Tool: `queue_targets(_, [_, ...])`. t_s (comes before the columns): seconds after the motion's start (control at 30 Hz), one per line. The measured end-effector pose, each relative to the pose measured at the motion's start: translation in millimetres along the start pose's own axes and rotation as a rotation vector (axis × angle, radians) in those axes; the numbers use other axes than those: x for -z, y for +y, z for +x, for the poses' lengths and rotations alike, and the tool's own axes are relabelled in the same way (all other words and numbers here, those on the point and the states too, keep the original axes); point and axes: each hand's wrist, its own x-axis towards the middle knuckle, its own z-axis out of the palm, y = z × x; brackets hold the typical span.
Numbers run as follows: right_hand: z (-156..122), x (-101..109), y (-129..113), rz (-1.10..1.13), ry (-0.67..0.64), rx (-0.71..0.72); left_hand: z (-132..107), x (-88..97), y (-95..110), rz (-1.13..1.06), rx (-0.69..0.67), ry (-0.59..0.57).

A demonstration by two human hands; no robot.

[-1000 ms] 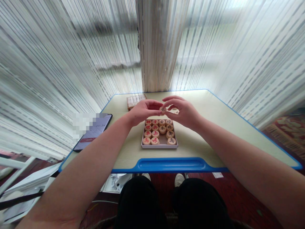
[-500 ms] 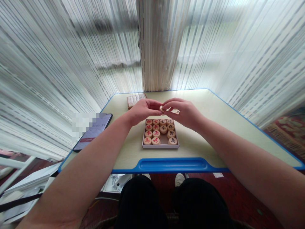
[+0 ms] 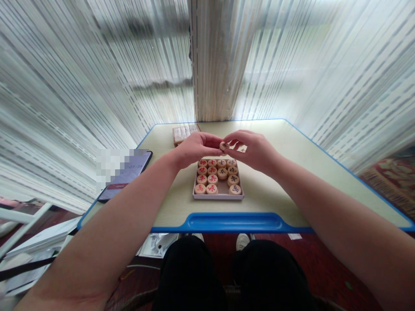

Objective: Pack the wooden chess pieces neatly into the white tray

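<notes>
Above the far edge of a shallow box (image 3: 196,192), my left hand (image 3: 193,149) and my right hand (image 3: 252,149) meet fingertip to fingertip. Between them they pinch a round wooden Chinese chess piece (image 3: 224,146), tilted so that a dark mark shows on its face. Rows of similar pieces fill most of the box, red-marked pieces (image 3: 212,189) on the left and black-marked pieces (image 3: 234,190) on the right. One gap shows in the front rows, beside the black column. Another black-marked piece (image 3: 242,150) lies behind my right fingers, partly hidden.
At the back left of the table (image 3: 292,172) is a flat box with a pale printed top (image 3: 185,131). A phone or tablet (image 3: 129,172) lies at the left edge. A blue tray rim (image 3: 235,222) runs along the front. Striped curtains (image 3: 214,60) hang behind.
The held piece has turned so its marked face shows more. Both hands stay together above the box, and the right fingers have shifted slightly. The pieces in the box are unchanged.
</notes>
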Motion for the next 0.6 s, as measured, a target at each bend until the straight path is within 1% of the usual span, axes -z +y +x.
queue_targets(0.1, [0,0,-1,-0.026,-0.010,-0.024,0,-2.8,1,-0.007,0.027,0.007])
queue_targets(0.2, [-1,1,-2,-0.013,-0.012,-0.014,1,-2.7,-1,0.020,0.028,0.032])
queue_targets(0.3, [-1,4,-5,0.044,-0.053,-0.001,5,3.0,-8,0.094,-0.016,0.121])
queue_targets(0.37, [-1,8,-10,0.079,-0.133,-0.011,9,9.6,-15,0.195,-0.034,0.208])
queue_targets(0.43, [-2,12,-16,0.092,-0.262,-0.024,12,17.0,-23,0.274,-0.019,0.273])
queue_targets(0.53, [-3,16,-25,0.062,-0.454,-0.042,16,26.5,-33,0.367,0.017,0.311])
queue_targets(0.6, [-3,15,-30,0.038,-0.535,-0.051,18,30.4,-37,0.437,0.040,0.335])
